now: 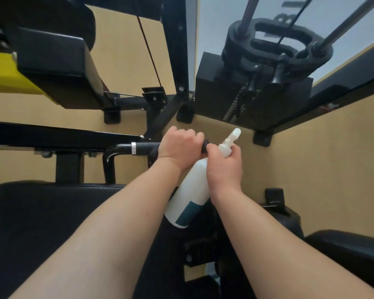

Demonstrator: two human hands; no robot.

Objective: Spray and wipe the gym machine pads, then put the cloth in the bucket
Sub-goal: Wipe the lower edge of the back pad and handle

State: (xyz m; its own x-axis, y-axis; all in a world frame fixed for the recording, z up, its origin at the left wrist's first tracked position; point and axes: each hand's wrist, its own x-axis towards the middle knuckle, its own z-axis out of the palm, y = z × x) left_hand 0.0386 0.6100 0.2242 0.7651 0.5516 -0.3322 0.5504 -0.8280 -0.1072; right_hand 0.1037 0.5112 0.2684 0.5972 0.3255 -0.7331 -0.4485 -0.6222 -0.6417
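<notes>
My left hand (179, 145) is curled round the end of a black handle bar (143, 147) of the gym machine; a bit of dark material shows at its fingertips, and I cannot tell if it is a cloth. My right hand (224, 167) grips the neck of a white spray bottle (188, 203) with a teal label, nozzle pointing up and away beside the handle end. A black seat pad (52, 223) lies below my left forearm. Another black pad (56, 65) with a yellow side sits at the upper left. No bucket is in view.
The weight stack (253, 91) with its guide rods stands at the upper right. Black frame tubes (175, 50) and floor brackets cross the tan floor (311, 169). Another black padded part (350, 255) sits at the lower right.
</notes>
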